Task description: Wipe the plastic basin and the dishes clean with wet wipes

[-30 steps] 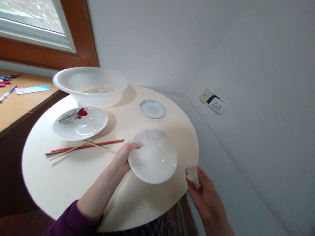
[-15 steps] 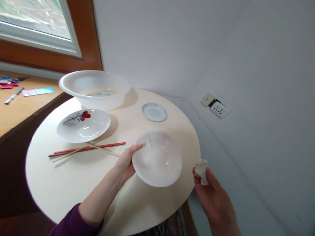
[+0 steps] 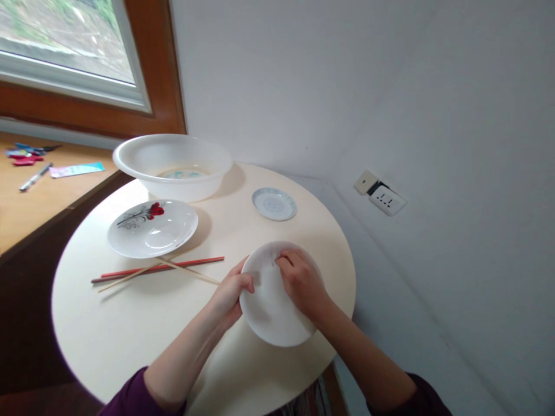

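A plain white shallow bowl (image 3: pixel 277 323) is tilted toward me above the near right part of the round table. My left hand (image 3: pixel 232 292) is closed on its left rim, thumb over the inner face. My right hand (image 3: pixel 301 283) is closed over the bowl, its bent fingertips at the upper inner surface. A faint dark mark shows beside those fingertips. The crumpled white tissue seen in this hand earlier is now hidden by the fingers.
The round table (image 3: pixel 130 329) holds a flower-patterned bowl (image 3: pixel 173 237), red chopsticks (image 3: pixel 199 261), pale chopsticks (image 3: pixel 191 270), a small saucer (image 3: pixel 274 204) and a large translucent basin (image 3: pixel 173 185). A desk (image 3: pixel 26 214) stands left; a wall with a socket (image 3: pixel 387 199) is right.
My right hand has moved left and up from beyond the table's right edge onto the bowl's inner face. The bowl, still in my left hand, has shifted slightly right and down in view.
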Motion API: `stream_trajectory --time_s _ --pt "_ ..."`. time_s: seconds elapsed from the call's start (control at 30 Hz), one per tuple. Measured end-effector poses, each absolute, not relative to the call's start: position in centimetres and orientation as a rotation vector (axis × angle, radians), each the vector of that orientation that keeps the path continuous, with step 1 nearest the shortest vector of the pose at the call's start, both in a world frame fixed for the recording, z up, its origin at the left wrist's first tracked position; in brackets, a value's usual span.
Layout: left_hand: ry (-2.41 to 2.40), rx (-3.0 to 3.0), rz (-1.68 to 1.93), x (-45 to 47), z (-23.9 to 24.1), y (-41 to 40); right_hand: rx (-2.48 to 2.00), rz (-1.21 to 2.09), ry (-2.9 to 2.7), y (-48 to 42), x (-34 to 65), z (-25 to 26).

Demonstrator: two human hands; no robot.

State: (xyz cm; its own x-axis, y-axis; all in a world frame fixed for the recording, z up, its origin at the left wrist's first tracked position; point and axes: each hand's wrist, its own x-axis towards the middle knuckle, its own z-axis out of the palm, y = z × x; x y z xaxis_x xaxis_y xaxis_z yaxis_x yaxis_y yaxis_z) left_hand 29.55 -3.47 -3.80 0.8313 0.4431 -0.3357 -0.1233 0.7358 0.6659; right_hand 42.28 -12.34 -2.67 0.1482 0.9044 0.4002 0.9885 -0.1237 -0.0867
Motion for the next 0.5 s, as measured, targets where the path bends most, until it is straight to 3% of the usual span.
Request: stream_trajectory --time_s 0.13,0.33,0.5 --pt "0.522 0.732 0.437 29.1 -3.3 -3.5 -2.209 -0.367 -1.678 -14.6 42.6 -2.0" --pt "0.608 0.42 0.478 29.5 -2.6 -3.0 -1.908 -0.348 -0.99 -19.6 41.2 0.5" --pt "0.643 0.144 0.516 30.1 -2.5 -2.8 -1.683 -0.29 -0.876 -19.6 35.5 -2.4"
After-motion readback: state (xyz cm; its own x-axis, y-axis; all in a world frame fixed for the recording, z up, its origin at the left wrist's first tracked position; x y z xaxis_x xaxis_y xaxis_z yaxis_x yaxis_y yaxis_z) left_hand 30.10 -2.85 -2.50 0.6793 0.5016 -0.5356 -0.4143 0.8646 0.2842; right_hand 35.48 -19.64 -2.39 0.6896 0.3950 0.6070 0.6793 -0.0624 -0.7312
